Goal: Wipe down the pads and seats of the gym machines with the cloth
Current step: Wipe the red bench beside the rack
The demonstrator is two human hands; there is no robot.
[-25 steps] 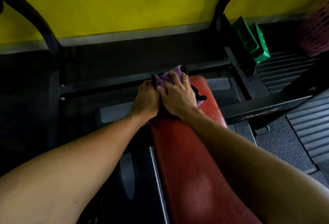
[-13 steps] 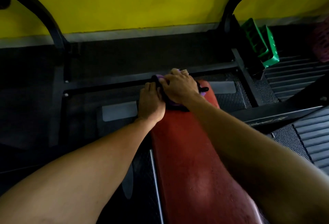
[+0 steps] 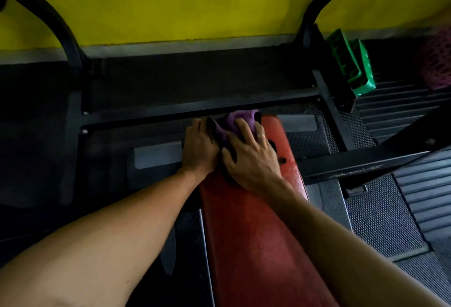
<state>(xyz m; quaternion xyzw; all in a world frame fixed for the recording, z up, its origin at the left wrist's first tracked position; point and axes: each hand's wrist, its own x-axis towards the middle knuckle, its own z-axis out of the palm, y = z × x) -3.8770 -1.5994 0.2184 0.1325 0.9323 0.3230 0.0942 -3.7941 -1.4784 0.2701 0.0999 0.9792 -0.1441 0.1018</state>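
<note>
a long red pad (image 3: 256, 233) runs away from the person, and everything here is placed against it. the purple cloth (image 3: 235, 121) lies bunched on the pad's far end, its tip reaching just past that end. the right hand (image 3: 249, 157) lies on top of the cloth, palm down, its grip wide: the fingers (image 3: 244, 131) are spread and press the cloth onto the pad, with a ring on one of them. the left hand (image 3: 199, 148) sits at the pad's left edge, touching the right hand and the cloth's left side. its fingertips bend down out of sight, so i cannot tell whether its grip holds the cloth, the pad's edge or nothing. the bare forearms come in over the near half of the pad, one along each side. just beyond the pad's far end a black bar (image 3: 195, 109) crosses from left to right, and further beyond rises a yellow wall (image 3: 195, 1). right of the pad lies a dark floor mat (image 3: 380, 218). well off to the pad's far right a green crate (image 3: 358, 72) stands tilted.
</note>
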